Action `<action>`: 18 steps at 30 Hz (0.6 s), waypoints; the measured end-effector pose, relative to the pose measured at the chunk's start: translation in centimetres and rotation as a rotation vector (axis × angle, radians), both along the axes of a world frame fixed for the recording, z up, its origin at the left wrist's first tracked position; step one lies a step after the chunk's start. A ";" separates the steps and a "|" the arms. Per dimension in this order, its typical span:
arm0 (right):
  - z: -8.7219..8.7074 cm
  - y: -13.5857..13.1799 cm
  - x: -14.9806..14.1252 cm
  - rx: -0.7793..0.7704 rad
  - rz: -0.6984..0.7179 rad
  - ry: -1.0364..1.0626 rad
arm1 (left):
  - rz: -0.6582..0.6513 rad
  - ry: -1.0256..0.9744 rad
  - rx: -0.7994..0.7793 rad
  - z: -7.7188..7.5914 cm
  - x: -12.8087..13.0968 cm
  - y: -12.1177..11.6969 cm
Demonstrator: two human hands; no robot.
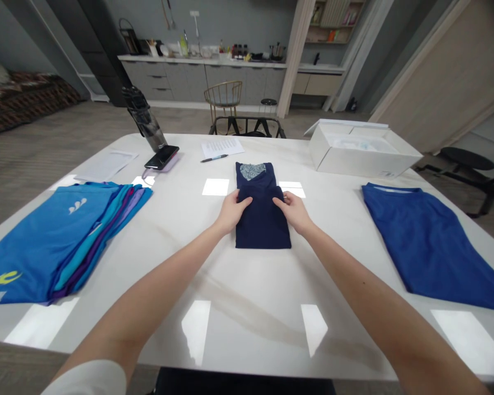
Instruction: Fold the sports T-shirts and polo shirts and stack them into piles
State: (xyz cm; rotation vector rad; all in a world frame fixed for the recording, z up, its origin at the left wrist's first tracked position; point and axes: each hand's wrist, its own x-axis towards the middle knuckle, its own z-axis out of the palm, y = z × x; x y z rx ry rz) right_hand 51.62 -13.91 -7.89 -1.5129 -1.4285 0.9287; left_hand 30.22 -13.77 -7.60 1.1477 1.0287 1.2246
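Note:
A dark navy garment (263, 225), folded into a narrow strip, lies in front of me on the white table (255, 307). A patterned grey-blue patch shows at its far end. My left hand (233, 211) grips the fold's left edge, thumb on top and fingers mostly hidden underneath. On the opposite edge, my right hand (294, 211) holds the same fold in the same way. The near half is doubled over toward the far part. To the left is a stack of folded shirts (53, 230), blue on top. A folded blue shirt (432, 241) lies to the right.
An open white box (354, 156) stands at the back right. Toward the back left are a phone (162, 158), a handheld vacuum (146, 120) and paper sheets (107, 164). A pen (214, 158) lies by a printed page (222, 146). A chair (247, 126) stands beyond the table.

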 end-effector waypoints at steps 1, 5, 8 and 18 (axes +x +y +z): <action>0.0 0.5 -0.2 0.054 0.003 0.037 | 0.014 -0.029 0.053 0.2 -0.1 0.6; -0.4 3.1 -0.7 0.027 -0.045 -0.010 | 0.103 0.015 -0.042 0.0 -0.7 3.5; -0.9 4.5 -0.8 -0.117 -0.075 -0.121 | -0.023 0.161 -0.301 -0.4 -1.3 5.4; 2.5 12.6 -0.5 0.242 -0.078 0.145 | -0.087 -0.063 0.084 4.0 -0.4 13.5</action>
